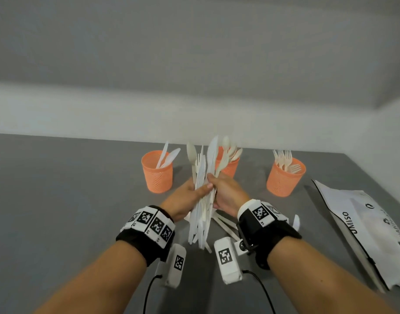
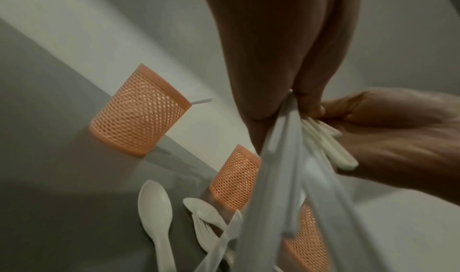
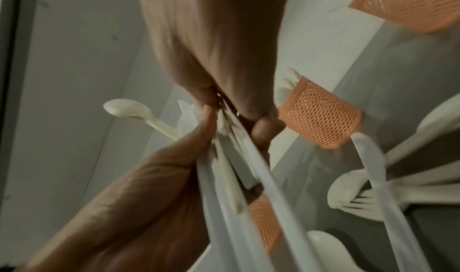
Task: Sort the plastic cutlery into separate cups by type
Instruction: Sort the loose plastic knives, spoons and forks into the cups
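both hands hold one mixed bundle of cutlery point(image 1: 202, 196) upright over the tabletop point(image 1: 58, 200), just in front of the three orange mesh cups. left hand point(image 1: 185, 198) has its grip wrapped round the middle of the bundle, thumb pressed across the front, probably acting as the holder so the stack stays together. right hand point(image 1: 228, 193) pinches pieces on the other side with curled fingers, looks like it's fanning or picking one type out; which exact piece it has, cannot tell, too blurred.

handles point down, heads up, likely so the types can be read by the tops: spoon bowls, fork tines and knife blades all show above the hands.

left cup point(image 1: 157, 172) has knives, middle cup point(image 1: 228, 165) spoons (partly hidden behind the bundle), right cup point(image 1: 285, 176) forks, so each cup already has its type and sorting is partway. cups sit in a row, well apart, within easy reach.

more loose cutlery point(image 1: 224, 223) lies on the tabletop under the right wrist; the left wrist view shows a loose spoon point(image 2: 155, 213) and fork there too. a white bag point(image 1: 371, 223) lies flat at the right, probably the packaging.
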Demonstrator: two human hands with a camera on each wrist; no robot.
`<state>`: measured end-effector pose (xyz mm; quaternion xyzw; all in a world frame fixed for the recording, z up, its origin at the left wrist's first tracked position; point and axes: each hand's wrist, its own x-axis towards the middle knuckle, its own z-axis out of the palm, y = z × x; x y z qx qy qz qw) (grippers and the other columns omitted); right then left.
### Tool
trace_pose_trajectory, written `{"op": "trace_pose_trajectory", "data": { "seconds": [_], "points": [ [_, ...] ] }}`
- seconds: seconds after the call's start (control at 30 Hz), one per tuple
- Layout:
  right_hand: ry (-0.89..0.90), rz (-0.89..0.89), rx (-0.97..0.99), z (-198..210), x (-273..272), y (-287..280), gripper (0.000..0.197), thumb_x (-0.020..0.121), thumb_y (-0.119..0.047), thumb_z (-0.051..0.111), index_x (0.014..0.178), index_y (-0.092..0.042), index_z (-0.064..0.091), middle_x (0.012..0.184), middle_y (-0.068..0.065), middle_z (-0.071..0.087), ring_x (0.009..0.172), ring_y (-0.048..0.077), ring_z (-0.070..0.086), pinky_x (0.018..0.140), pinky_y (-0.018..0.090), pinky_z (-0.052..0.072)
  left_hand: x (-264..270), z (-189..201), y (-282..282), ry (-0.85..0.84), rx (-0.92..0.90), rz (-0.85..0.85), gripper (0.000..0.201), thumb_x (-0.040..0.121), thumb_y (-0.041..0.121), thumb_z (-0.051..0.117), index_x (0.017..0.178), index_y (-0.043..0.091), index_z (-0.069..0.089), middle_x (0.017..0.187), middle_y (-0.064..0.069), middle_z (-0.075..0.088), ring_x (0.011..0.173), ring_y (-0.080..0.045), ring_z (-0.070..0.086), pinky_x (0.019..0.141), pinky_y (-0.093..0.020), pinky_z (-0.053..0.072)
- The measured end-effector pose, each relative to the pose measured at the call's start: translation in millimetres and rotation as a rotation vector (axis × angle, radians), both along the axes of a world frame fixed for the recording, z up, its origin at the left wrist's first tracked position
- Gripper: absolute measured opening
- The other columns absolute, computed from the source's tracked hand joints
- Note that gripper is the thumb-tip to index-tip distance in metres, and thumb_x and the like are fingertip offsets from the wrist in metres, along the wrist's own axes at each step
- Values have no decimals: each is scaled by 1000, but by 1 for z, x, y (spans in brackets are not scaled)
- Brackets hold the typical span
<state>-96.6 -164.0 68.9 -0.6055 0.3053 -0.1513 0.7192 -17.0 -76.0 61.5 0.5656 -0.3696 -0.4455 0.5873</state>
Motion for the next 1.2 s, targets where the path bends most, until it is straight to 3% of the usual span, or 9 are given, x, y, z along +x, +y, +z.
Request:
{"op": "trace_pose_trajectory", "data": {
  "seconds": [0.1, 0.23, 0.33, 0.43, 0.57, 0.63, 0.77, 0.93, 1.2],
  "points": [
    [88, 38, -100, 6, -4, -4, 32, 98, -36, 35, 123, -23, 51, 118, 1, 62, 95, 16, 61, 74, 35, 54, 0, 2, -5, 85, 21, -23, 25, 95, 15, 47, 118, 8, 53, 92, -12, 68, 72, -15, 69, 74, -31, 58],
    [206, 104, -294, 3, -5, -18, 61, 91, -60, 28, 139, -24, 35, 118, -6, 54, 86, 4, 51, 100, 37, 44, 0, 9, -13, 174, 41, 1, 16, 94, 12, 49, 95, 1, 61, 67, -9, 64, 58, -15, 64, 60, -26, 57],
    [251, 170, -448, 6, -8, -30, 61, 92, -60, 20, 141, -26, 31, 126, -3, 46, 111, 14, 46, 112, 42, 29, -7, 15, -23, 288, 52, 40, 19, 95, 9, 48, 84, -1, 60, 59, -9, 59, 53, -16, 61, 59, -27, 57],
    [177, 206, -542, 14, -18, -39, 47, 97, -49, 21, 131, -24, 42, 123, -2, 52, 110, 14, 52, 100, 31, 36, -11, 16, -33, 305, 84, 50, 20, 94, 7, 45, 82, -1, 59, 62, -10, 58, 56, -18, 61, 59, -26, 57],
    [-89, -113, -709, 16, -25, -50, 16, 97, -21, 42, 97, -11, 54, 71, -3, 55, 58, -3, 54, 67, 20, 43, -14, 6, -41, 393, 58, 128, 15, 93, 4, 44, 95, -4, 57, 70, -8, 64, 60, -17, 60, 59, -27, 53],
    [-161, -138, -797, 19, -25, -50, 9, 93, -13, 50, 92, -7, 56, 65, 2, 55, 53, 2, 54, 57, 18, 43, -17, 2, -43, 372, 38, 179, 14, 92, 2, 47, 97, -5, 58, 71, -9, 66, 61, -17, 62, 61, -27, 53],
    [-15, 30, -866, 12, -18, -47, 33, 82, -30, 67, 107, -11, 57, 76, 0, 51, 72, 13, 51, 67, 21, 43, -26, 3, -47, 182, -14, 200, 18, 93, 1, 46, 97, -1, 62, 79, -14, 66, 72, -22, 63, 69, -32, 51],
    [-18, 53, -839, 9, -11, -42, 33, 79, -39, 68, 93, -10, 59, 81, 6, 58, 73, 18, 55, 69, 31, 48, -29, 5, -48, 40, -42, 210, 19, 93, 13, 49, 102, 3, 63, 92, -23, 63, 86, -31, 60, 79, -44, 50],
    [3, 89, -715, 18, -4, -41, 10, 88, -20, 58, 89, -12, 55, 81, 1, 62, 80, 19, 61, 73, 28, 50, -10, -6, -41, 82, -88, 64, 29, 78, -1, 59, 106, 2, 57, 83, -18, 60, 72, -22, 59, 67, -29, 50]
  ]
}}
